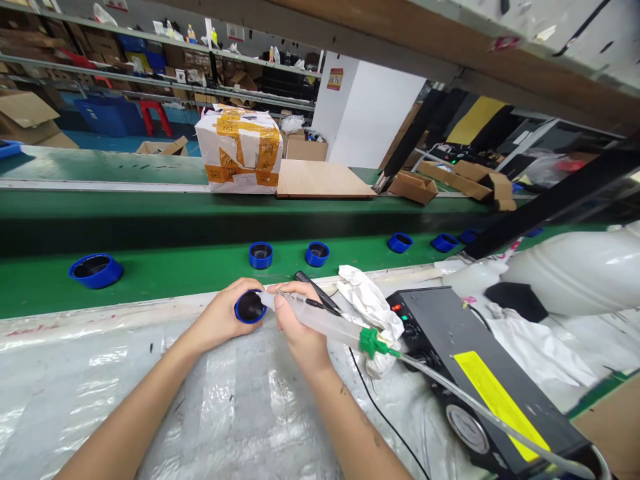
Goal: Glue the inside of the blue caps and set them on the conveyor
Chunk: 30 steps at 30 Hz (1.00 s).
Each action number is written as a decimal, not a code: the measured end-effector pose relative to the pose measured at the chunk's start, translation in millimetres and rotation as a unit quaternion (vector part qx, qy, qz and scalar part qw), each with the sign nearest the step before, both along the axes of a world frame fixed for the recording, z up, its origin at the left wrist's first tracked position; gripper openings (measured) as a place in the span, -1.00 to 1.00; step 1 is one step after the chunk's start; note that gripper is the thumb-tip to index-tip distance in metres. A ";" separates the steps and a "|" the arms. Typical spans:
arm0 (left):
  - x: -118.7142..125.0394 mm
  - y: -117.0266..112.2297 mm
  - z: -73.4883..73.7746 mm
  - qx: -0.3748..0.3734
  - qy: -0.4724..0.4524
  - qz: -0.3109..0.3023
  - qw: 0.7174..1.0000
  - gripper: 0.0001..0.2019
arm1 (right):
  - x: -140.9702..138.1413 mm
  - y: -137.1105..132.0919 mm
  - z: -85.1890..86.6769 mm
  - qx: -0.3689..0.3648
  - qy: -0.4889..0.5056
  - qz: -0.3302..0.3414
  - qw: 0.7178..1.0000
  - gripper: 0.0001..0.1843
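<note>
Forearms (pixel 130 410) are closest to your camera, both reaching over clear plastic sheeting (pixel 240 407). What's in the left one?

My left grip (pixel 217 317) is closed around a blue cap (pixel 249 307), with its dark inside turned up toward the camera.

And on the right?

My right grip (pixel 300 323) is closed on a clear plastic syringe (pixel 317 317), wrapped around the barrel.

Which way does it point?

Its long axis lies nearly level across my front. The nozzle end points left at the cap, and the green fitting (pixel 371 341) sticks out past the right side of my right grip, angled slightly toward me. A clear tube (pixel 450 387) runs from that fitting down to the right.

Is the tip touching the cap?

It's right at the rim, but I can't tell whether they touch.

What's around your grips?

Just beyond my right grip lies a black tool (pixel 315 292), with crumpled white cloth (pixel 367 303) beside it. Farther right sits a grey control box (pixel 445 327) with a yellow label (pixel 495 403). Beyond both grips, more blue caps (pixel 261 255) stand on a green conveyor belt (pixel 200 280).
</note>
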<state>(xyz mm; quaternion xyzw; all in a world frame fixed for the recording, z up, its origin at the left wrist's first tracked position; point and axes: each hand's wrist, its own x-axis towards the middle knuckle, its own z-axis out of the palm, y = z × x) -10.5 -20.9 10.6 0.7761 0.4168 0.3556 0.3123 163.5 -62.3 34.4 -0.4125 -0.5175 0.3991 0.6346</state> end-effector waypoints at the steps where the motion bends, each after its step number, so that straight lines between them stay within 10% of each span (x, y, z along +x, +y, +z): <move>1: 0.0 -0.1 0.2 0.000 0.000 0.000 1.000 -0.60 | 0.6 0.2 -0.3 -0.001 -0.001 -0.002 1.000 -0.94; 30: -2.2 2.0 -3.7 -0.004 -0.005 -0.002 1.000 -0.59 | 9.2 -1.6 8.0 -0.006 -0.108 -0.074 0.991 -0.94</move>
